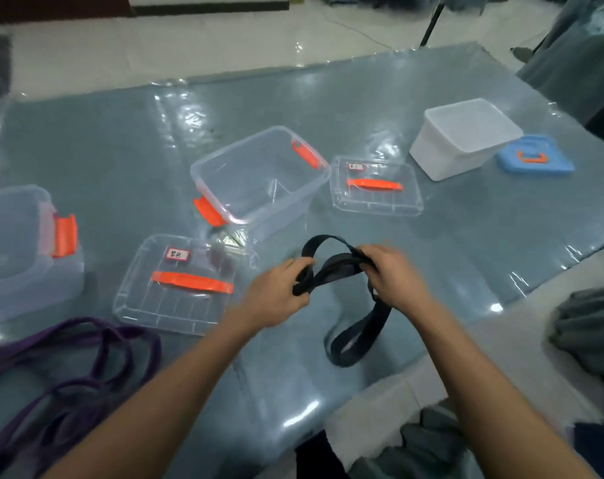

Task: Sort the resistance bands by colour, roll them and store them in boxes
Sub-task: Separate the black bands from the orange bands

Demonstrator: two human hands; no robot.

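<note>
Now left hand [279, 288] and right hand [393, 274] pinch the flat black elastic resistance band [333, 273] mid-frame; loosen either, it could spring open.

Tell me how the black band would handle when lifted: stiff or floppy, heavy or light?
Probably floppy: the black band bends into loops between the left hand and right hand, and its lower loop sags onto the table. Likely light: finger grips alone hold it up. Flat strap, so unlikely to roll.
</note>
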